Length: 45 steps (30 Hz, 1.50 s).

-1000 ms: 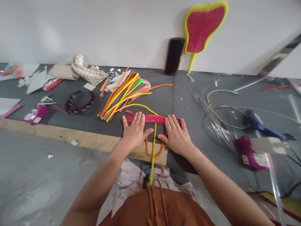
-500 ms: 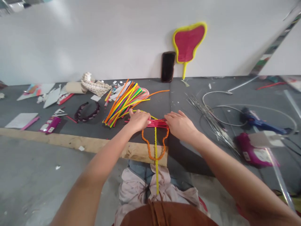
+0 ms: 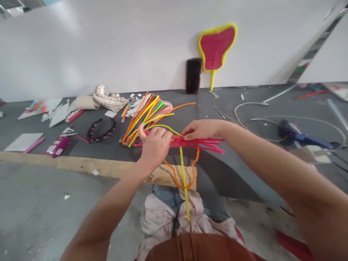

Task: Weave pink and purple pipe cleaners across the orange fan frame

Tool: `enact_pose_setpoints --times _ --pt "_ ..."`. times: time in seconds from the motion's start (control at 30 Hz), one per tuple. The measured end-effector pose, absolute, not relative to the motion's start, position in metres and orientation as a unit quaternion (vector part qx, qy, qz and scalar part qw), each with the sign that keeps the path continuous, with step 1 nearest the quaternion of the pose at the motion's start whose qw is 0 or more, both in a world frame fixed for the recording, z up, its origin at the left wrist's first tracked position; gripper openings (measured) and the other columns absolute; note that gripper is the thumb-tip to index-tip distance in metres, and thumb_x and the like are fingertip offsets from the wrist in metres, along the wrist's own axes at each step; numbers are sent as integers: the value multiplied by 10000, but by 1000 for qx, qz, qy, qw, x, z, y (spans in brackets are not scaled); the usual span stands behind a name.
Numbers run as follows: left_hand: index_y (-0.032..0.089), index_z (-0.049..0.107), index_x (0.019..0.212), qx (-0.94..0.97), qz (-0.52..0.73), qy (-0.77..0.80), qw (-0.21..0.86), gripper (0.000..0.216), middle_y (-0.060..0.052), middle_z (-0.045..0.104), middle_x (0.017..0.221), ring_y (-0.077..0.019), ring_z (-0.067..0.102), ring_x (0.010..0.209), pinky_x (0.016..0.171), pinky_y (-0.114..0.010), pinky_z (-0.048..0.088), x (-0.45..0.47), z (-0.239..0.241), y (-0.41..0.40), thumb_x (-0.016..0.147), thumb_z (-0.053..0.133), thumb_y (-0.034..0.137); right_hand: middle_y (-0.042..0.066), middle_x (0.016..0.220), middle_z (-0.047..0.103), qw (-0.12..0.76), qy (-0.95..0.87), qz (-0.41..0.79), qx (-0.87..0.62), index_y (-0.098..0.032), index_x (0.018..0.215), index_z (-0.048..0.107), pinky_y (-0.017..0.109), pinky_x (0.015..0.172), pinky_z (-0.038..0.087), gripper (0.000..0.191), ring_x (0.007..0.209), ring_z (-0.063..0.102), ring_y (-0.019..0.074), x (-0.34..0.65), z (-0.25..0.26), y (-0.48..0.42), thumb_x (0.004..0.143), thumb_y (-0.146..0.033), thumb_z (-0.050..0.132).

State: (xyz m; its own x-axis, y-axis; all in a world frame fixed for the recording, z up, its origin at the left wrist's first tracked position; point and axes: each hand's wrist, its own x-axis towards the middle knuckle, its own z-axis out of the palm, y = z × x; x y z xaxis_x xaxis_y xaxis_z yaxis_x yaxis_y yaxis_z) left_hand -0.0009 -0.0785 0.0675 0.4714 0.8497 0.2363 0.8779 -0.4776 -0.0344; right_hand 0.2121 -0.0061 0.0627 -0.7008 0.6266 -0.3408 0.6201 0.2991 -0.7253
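Observation:
My left hand (image 3: 154, 145) is closed around a bundle of pink pipe cleaners (image 3: 206, 143), holding it off the dark mat (image 3: 212, 119). At the bundle's middle my right hand (image 3: 201, 129) pinches it from above. An orange pipe-cleaner loop (image 3: 194, 170) and a straight yellow pipe cleaner (image 3: 185, 185) hang below the bundle toward my lap. A fan of mixed coloured pipe cleaners (image 3: 144, 112) lies on the mat just behind my left hand.
A dark braided headband (image 3: 101, 130), paper scraps (image 3: 58, 114) and a pink packet (image 3: 56, 145) lie at left. Wire pieces (image 3: 252, 116) and a blue glue gun (image 3: 297, 134) are at right. A phone (image 3: 193, 75) and a pink-yellow fan (image 3: 216, 47) lean on the wall.
Both hands went from lying flat on the pink bundle to gripping it and lifting it off the mat. The orange loop and yellow stem rose with it.

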Motion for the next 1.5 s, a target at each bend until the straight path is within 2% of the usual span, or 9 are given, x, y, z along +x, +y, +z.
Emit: enact_pose_setpoints --times 0.07,0.17,0.23,0.37,0.5,0.67,0.83,1.2,1.5 --pt "231 651 1091 -853 -80 -509 81 207 -94 687 1118 -289 545 1189 1150 -656 37 -6 77 -88 943 509 258 -11 888 742 46 -791 461 -400 -196 1006 739 231 689 433 323 770 620 156 214 67 -18 849 -392 536" --pt "205 484 1385 -847 -51 -520 95 561 -176 519 1419 -391 299 1418 1097 -736 -60 -17 99 -97 867 638 359 -18 861 738 82 -793 411 -442 -202 995 743 224 671 421 291 761 621 146 212 81 -43 852 -335 528" --pt "194 469 1404 -859 -21 -508 62 598 -173 463 1480 -393 234 1452 1084 -742 -82 -23 118 -94 877 610 440 -20 845 737 83 -800 377 -459 -214 986 748 220 649 409 272 745 622 140 208 92 -58 852 -306 530" --pt "236 589 1302 -880 107 -442 -136 433 -82 554 1420 -306 398 1382 1145 -569 203 -25 153 -67 927 496 433 -16 857 743 68 -815 309 -485 -243 965 761 223 607 384 251 718 618 135 202 111 -79 854 -279 539" --pt "228 694 1143 -848 98 -418 -311 379 -41 700 1198 -216 632 1078 915 -290 446 -12 154 -41 856 550 430 -9 866 743 56 -820 273 -500 -262 986 764 228 593 369 257 719 617 138 198 119 -86 854 -277 544" --pt "183 725 887 -816 91 -402 -405 260 1 725 826 -145 633 749 656 -220 419 -3 125 -38 730 650 377 -13 789 713 72 -813 321 -480 -227 906 755 224 587 363 236 691 595 128 202 114 -86 846 -292 537" --pt "180 710 773 -793 90 -401 -450 210 29 644 650 -107 540 585 537 -220 342 -4 111 -38 710 631 364 -31 696 627 67 -788 457 -407 -177 883 728 218 575 365 246 621 517 108 210 99 -75 811 -332 550" --pt "169 712 908 -815 113 -390 -414 240 -11 723 890 -145 630 798 699 -216 430 -1 99 -30 716 592 251 -44 620 474 35 -761 507 -403 -167 756 650 223 552 330 287 588 431 102 202 71 -60 809 -405 498" --pt "166 668 817 -733 140 -379 -547 146 37 650 705 -96 561 632 613 -195 412 -6 87 -21 722 593 248 -43 632 471 34 -777 500 -381 -171 730 617 218 572 328 269 614 437 103 196 65 -55 824 -379 475"
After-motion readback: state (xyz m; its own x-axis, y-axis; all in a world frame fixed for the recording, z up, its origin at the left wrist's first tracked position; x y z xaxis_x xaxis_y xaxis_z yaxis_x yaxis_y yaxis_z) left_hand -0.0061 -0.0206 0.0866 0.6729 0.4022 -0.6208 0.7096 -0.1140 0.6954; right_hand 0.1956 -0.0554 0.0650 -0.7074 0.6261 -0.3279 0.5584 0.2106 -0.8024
